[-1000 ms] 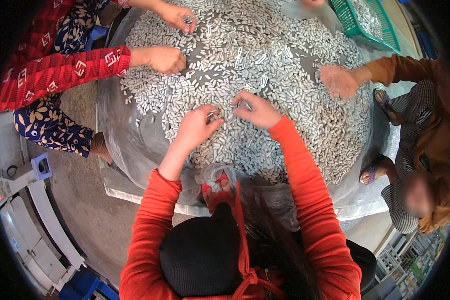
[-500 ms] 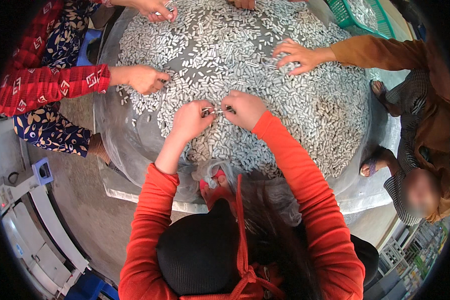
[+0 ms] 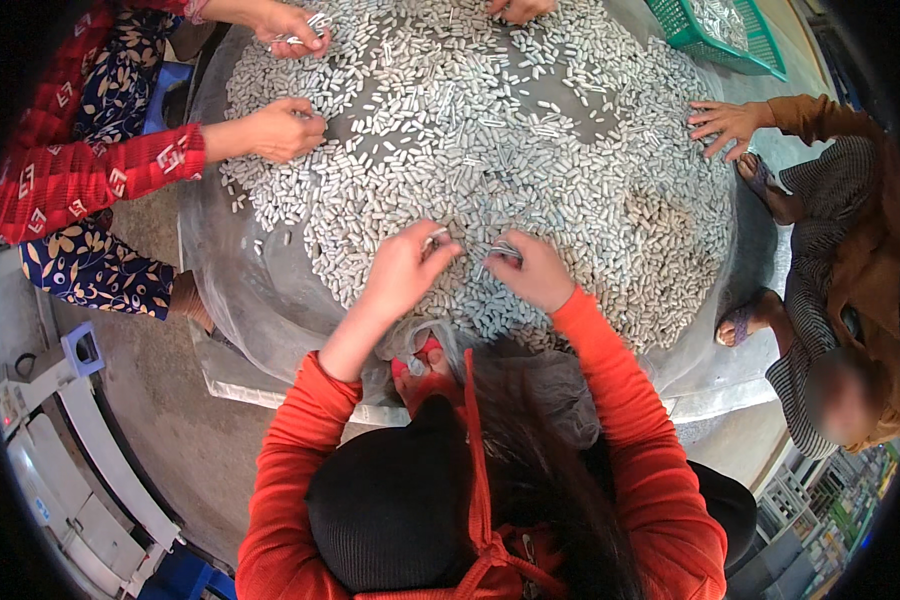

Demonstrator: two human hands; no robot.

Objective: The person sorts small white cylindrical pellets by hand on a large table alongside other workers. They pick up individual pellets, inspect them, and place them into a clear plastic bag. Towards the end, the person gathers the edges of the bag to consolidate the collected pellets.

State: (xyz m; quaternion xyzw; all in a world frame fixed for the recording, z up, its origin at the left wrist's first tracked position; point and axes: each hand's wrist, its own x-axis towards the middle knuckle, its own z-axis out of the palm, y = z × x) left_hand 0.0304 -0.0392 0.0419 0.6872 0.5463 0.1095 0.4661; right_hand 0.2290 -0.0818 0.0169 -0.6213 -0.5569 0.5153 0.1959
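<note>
A broad heap of small silver-grey metal pieces (image 3: 590, 215), short and rounded like pellets or links, spreads in front of me. My left hand (image 3: 406, 266) hovers over its near part, with thumb and forefinger closed around a small silver metal piece (image 3: 434, 236). To the right, apart from it, my right hand (image 3: 534, 272) is curled with its fingers pinching thin silver metal pieces (image 3: 500, 252). How many lie in either hand is partly hidden by the fingers.
At the left, a co-worker in red checks holds several pieces in one hand (image 3: 295, 30); the other hand (image 3: 288, 130) is at the heap. Another person's hand (image 3: 730, 125) rests at the right edge. A green basket (image 3: 710, 45) stands far right. Clear plastic sheeting (image 3: 260, 310) lies underneath.
My hands have moved apart and slightly nearer to me; before, they met over a thin piece. The right co-worker's hand has drawn back to the heap's edge.
</note>
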